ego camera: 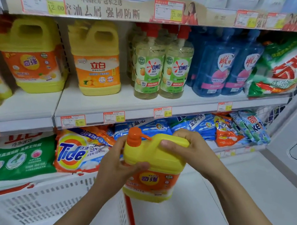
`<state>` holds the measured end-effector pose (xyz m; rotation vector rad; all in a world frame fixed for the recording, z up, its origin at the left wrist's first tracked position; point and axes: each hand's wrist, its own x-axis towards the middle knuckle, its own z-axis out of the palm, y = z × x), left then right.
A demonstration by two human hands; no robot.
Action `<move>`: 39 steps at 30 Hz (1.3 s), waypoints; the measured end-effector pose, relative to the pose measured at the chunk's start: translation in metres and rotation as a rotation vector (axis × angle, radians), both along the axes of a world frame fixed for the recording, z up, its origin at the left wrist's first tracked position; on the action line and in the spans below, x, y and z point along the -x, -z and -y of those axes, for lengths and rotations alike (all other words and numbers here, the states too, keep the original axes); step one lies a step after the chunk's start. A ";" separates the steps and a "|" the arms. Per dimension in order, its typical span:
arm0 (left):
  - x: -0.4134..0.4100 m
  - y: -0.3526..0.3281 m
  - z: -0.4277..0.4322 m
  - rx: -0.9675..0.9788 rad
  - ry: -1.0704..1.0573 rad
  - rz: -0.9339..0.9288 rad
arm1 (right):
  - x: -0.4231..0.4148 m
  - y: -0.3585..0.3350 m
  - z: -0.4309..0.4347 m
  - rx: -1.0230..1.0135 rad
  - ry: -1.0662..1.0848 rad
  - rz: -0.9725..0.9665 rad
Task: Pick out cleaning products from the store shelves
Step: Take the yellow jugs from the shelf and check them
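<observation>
I hold a yellow detergent jug (157, 163) with an orange pump top and an orange label upright in front of the shelves, above the right end of a white shopping basket (49, 199). My right hand (186, 147) grips the jug's top handle. My left hand (117, 163) holds its left side below the pump, thumb across the front. A matching yellow jug (31, 52) stands on the middle shelf at left.
The middle shelf (106, 104) carries another yellow jug (98, 56), two green OMO bottles (162, 64), blue bottles (226, 66) and a green powder bag (279, 70). Below lie a Tide bag (74, 151) and blue bags (190, 124). White floor (248, 185) opens at right.
</observation>
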<state>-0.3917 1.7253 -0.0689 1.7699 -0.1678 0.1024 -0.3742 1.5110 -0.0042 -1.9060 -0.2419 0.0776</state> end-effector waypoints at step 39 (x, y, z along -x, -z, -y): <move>-0.040 0.092 0.005 -0.992 0.187 -0.040 | -0.039 0.172 0.042 0.574 -0.192 -0.278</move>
